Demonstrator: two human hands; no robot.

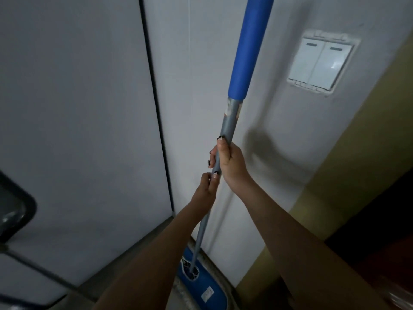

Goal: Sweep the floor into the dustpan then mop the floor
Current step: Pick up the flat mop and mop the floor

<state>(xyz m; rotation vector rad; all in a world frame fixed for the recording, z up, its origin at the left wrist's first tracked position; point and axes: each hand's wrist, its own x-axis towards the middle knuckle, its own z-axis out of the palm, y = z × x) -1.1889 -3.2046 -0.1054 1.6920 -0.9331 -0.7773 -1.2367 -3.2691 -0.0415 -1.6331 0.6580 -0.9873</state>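
Note:
A flat mop stands nearly upright in front of me. Its grey pole [229, 121] carries a blue foam sleeve [249, 45] at the top, and its blue flat head [201, 285] rests on the floor against the wall's foot. My right hand [230, 162] grips the grey pole just below the sleeve, thumb along the shaft. Directly beneath it, my left hand [206, 186] grips the same pole. No broom or dustpan shows in this view.
A white wall [257, 198] stands straight ahead with a double light switch [319, 63] at the upper right. A white door or panel [78, 108] fills the left. A dark-rimmed object [15, 209] sits at the left edge. An olive wall edge [335, 186] runs down the right.

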